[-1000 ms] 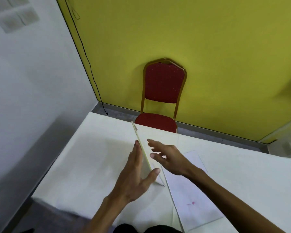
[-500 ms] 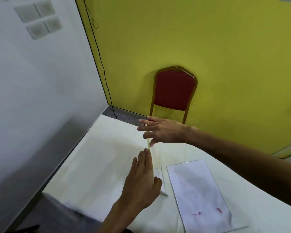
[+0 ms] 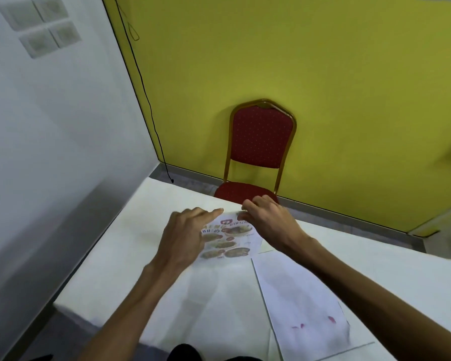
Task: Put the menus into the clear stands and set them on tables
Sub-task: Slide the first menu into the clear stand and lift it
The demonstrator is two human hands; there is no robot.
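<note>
A colourful menu [image 3: 229, 242] with food pictures stands tilted on the white table [image 3: 146, 230], its printed face toward me. Whether a clear stand surrounds it cannot be told. My left hand [image 3: 185, 237] holds its top left edge, index finger stretched along the top. At the top right corner, my right hand [image 3: 268, 225] has its fingers curled over the edge. A second sheet [image 3: 302, 300] lies flat and face down to the right, faint red print showing through, with a thin clear border around it.
A red padded chair [image 3: 261, 144] with a gold frame stands behind the table against the yellow wall. A white wall runs along the left, close to the table's left edge. A black cable hangs down in the corner.
The menu was edge-on to me with my left palm flat against it. It has turned its printed face toward me, and both hands have moved to its top edge.
</note>
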